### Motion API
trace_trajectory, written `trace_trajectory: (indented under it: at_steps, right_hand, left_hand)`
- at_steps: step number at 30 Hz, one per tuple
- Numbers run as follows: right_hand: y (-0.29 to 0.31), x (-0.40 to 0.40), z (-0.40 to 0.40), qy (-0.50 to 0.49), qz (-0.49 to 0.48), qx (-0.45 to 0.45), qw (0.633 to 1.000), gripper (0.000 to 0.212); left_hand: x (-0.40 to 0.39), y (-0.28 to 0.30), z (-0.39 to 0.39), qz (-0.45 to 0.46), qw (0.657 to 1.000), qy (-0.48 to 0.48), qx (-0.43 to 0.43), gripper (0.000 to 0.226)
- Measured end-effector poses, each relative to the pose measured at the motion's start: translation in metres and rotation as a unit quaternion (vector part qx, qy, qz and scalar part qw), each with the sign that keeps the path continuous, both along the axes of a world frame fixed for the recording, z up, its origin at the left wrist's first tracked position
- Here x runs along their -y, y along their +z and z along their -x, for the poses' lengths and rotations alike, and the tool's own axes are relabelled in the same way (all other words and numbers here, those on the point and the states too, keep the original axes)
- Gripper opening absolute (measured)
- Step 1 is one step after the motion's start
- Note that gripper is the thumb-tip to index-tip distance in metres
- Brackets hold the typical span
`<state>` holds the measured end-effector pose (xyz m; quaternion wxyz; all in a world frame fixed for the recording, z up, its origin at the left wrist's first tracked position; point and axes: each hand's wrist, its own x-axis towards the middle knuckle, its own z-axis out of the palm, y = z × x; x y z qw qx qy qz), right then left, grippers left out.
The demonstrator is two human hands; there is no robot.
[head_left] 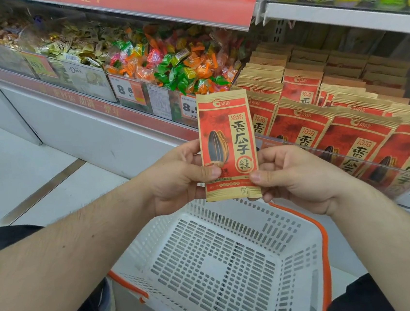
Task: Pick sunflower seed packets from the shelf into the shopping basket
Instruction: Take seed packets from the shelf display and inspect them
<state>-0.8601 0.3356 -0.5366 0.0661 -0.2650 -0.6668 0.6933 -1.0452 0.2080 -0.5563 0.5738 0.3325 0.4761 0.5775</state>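
Head view, left hand (175,176) and right hand (295,178) pinching one seed packet (227,145) (upright), above white basket (294,244)

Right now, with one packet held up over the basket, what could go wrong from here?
1. The packet is only pinched at its lower edges by the left hand and right hand; it might slip.
2. It hangs over the far rim of the white basket, so an early release may drop it outside.
3. Reaching back could disturb the leaning shelf packets.
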Motion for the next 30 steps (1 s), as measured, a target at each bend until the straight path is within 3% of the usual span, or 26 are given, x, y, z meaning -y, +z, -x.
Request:
trace_trajectory:
  at_steps: [6, 16, 20, 24, 28, 30]
  right_hand:
    - [0.0, 0.001, -0.001, 0.035, -0.078, 0.016, 0.996, 0.055]
    - [0.002, 0.006, 0.002, 0.024, -0.118, 0.03, 0.992, 0.048]
    - [-0.003, 0.012, 0.007, 0.011, -0.207, 0.078, 0.975, 0.048]
    - [-0.009, 0.024, 0.015, 0.022, -0.295, 0.112, 0.949, 0.048]
    - [-0.005, 0.03, 0.013, 0.07, -0.278, 0.099, 0.953, 0.035]
    - [-0.002, 0.029, 0.011, 0.046, -0.286, 0.064, 0.955, 0.017]
  left_hand:
    - [-0.001, -0.003, 0.0, -0.022, 0.999, 0.007, -0.043, 0.061]
    - [-0.001, -0.003, -0.001, -0.018, 0.997, 0.03, -0.065, 0.063]
    - [-0.003, -0.008, -0.003, 0.023, 0.977, 0.103, -0.184, 0.061]
    - [-0.004, -0.008, -0.01, 0.058, 0.982, 0.106, -0.147, 0.061]
    - [-0.003, -0.008, -0.012, 0.063, 0.987, 0.078, -0.121, 0.035]
    - [-0.001, -0.008, -0.012, 0.061, 0.987, 0.05, -0.137, 0.035]
